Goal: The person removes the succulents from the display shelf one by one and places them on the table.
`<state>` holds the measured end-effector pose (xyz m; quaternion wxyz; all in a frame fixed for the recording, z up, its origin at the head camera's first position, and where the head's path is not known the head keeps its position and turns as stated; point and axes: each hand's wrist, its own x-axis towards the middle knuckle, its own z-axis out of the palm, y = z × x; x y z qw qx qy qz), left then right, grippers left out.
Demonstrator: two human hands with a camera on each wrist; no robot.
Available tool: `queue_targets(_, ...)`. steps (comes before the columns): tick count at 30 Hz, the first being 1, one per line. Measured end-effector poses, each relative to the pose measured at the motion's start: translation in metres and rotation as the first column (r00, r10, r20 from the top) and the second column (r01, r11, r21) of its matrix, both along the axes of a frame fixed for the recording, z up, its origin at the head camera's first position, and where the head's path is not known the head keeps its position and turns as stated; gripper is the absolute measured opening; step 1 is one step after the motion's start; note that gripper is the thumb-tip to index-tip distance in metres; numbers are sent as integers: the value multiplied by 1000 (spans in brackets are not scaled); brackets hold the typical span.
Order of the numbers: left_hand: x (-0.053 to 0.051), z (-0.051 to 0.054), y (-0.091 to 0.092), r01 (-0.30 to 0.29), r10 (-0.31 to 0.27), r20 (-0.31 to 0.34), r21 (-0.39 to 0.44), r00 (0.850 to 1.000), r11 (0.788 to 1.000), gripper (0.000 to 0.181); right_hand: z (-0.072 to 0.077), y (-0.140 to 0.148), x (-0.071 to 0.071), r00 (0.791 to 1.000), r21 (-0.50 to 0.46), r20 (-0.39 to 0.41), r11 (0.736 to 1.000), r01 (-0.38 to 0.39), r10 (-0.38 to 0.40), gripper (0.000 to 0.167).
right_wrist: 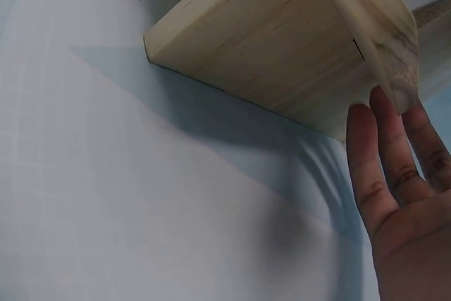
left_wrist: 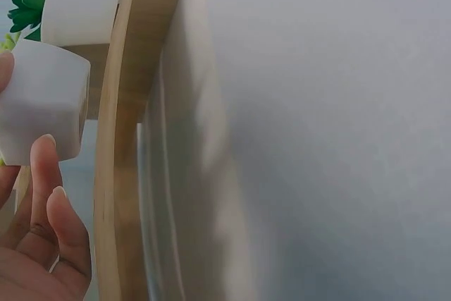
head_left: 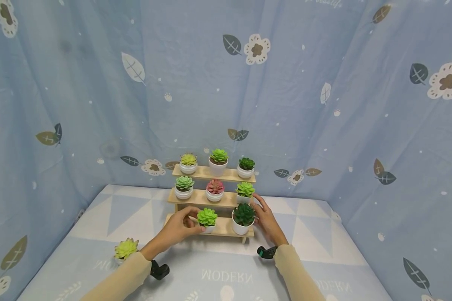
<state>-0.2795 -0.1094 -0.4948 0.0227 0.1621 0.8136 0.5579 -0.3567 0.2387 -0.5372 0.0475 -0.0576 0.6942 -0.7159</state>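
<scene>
- Green leaves top the small succulent (head_left: 207, 216) at my centre; its white pot (head_left: 209, 229) is at the middle of the lower shelf (head_left: 226, 229), and from the left wrist I see a slim gap between pot and board.
- Left hand (head_left: 178, 228): I see it holding that pot, thumb to the front and fingers curved round the side.
- Right hand (head_left: 266, 219): I read a loose, fairly straight set of fingers, tips touching a board end of the wooden stand (head_left: 227, 200); it carries no pot, and I cannot make out its thumb.
- Just beside that hand, I have a dark green plant (head_left: 244, 214) in a white pot on the lower shelf.
- One tier up, left to right, I count a pale green plant (head_left: 184, 184), a red one (head_left: 215, 187) and a light green one (head_left: 245, 189).
- Across the top shelf (head_left: 202, 172) I find three more potted plants.
- Well apart, near the left forearm, I spot a yellow-green plant (head_left: 126, 248) on the patterned tablecloth (head_left: 226, 259).
- Behind everything I see a blue curtain (head_left: 196, 83).
</scene>
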Motion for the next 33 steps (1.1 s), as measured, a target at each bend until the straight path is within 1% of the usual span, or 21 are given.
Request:
queue_targets(6,0,-1,-6,-5,5,-1,-18,1000,1000,60,1,1,-3,1000,-13,-8,1000,-17,16,56)
queue_targets(9,2,-1,-9,-10,10,-4,-20,1000,1000,60,3,3,-4,999,-1,-10,1000,-31,31,55)
queue_targets(12,4,-1,-11,-9,9,-5,-18,1000,1000,60,4,5,-3,999,38,-3,999,-37,37,55)
queue_targets(17,8,1,-15,-10,10,15,-9,1000,1000,62,5,9,-2,999,118,-9,992,-32,33,56)
queue_targets(21,11,4,-18,-18,18,25,-5,1000,1000,63,6,9,-2,999,131,-10,991,-38,40,57)
queue_targets(30,16,8,-26,30,-31,28,2,999,1000,66,6,8,-3,999,147,4,988,-49,48,58)
queue_targets(33,19,11,-28,38,-38,42,-1,998,999,66,5,7,-3,999,145,1,988,-52,53,58)
